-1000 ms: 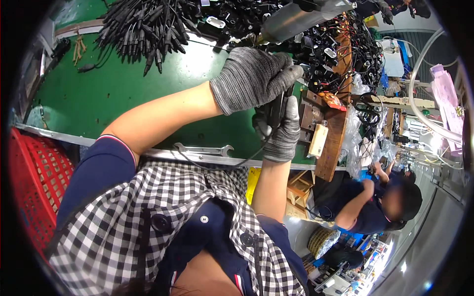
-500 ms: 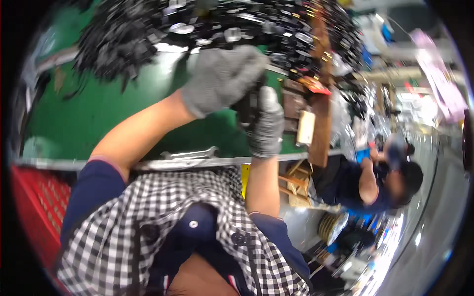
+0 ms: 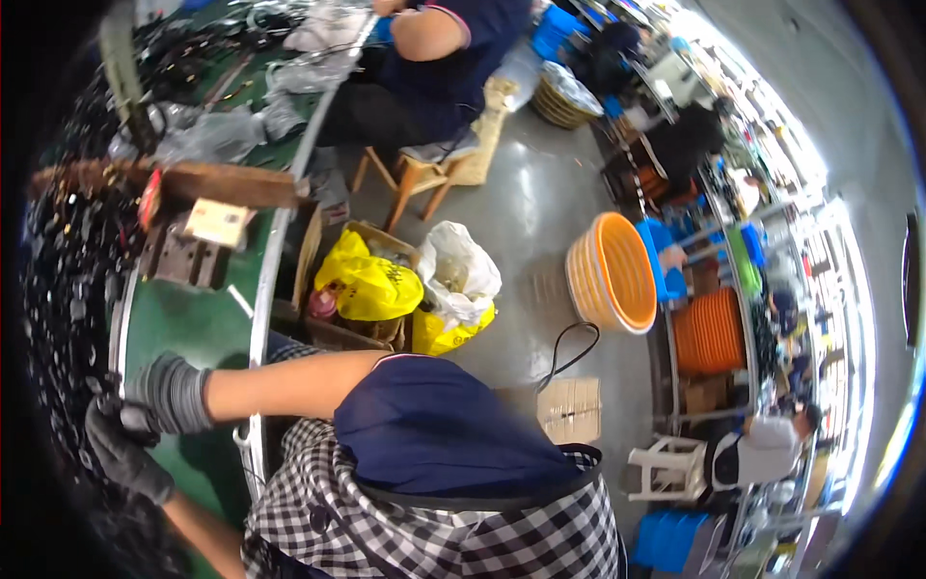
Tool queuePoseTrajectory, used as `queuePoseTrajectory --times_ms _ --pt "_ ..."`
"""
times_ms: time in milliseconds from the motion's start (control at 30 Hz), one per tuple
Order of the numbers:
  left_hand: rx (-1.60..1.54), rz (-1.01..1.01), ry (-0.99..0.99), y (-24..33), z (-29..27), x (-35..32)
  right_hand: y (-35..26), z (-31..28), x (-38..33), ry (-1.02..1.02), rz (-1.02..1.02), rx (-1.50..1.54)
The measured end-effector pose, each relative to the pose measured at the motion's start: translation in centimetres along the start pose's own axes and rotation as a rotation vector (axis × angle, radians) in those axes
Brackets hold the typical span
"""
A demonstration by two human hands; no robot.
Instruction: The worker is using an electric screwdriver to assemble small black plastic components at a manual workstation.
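Note:
Both my hands wear grey knit gloves and meet at the left of the view, over the table's inner rim beside the heap of small black parts [image 3: 63, 280]. My right hand [image 3: 166, 394] reaches across from the right, its fingers curled in. Just below it, my left hand [image 3: 125, 452] is closed, its fingertips against those of the right. Something dark seems to lie between them, too small and hidden to make out. A black strap-like loop [image 3: 571, 353] shows above a cardboard box [image 3: 569, 410]; I cannot tell if it is airborne.
Dark metal blocks [image 3: 183, 259] and a pale block [image 3: 218, 224] sit on the green table [image 3: 183, 323] by a wooden bar [image 3: 227, 183]. On the floor are yellow [image 3: 367, 280] and white [image 3: 458, 273] bags and an orange basket [image 3: 612, 275]. A co-worker [image 3: 434, 77] sits beyond.
The view has swung to the right, bringing the floor, bags and basket in. My hands now appear at the left edge, still close together. The black loop has come into view.

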State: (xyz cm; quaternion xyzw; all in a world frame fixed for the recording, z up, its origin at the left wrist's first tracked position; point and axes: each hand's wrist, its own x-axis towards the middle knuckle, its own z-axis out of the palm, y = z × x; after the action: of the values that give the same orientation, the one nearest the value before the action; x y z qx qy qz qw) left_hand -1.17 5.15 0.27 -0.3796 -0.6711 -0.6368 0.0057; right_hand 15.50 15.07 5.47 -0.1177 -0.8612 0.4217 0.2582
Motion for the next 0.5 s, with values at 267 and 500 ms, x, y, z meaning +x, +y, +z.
queuePoseTrajectory --times_ms 267,500 --pt "-0.073 0.022 0.039 5.8 2.9 -2.3 2.3 2.5 -1.6 0.015 0.305 0.775" --pt "-0.061 -0.057 -0.020 2.4 0.6 -0.1 1.2 2.1 0.1 0.120 -0.026 -0.111"
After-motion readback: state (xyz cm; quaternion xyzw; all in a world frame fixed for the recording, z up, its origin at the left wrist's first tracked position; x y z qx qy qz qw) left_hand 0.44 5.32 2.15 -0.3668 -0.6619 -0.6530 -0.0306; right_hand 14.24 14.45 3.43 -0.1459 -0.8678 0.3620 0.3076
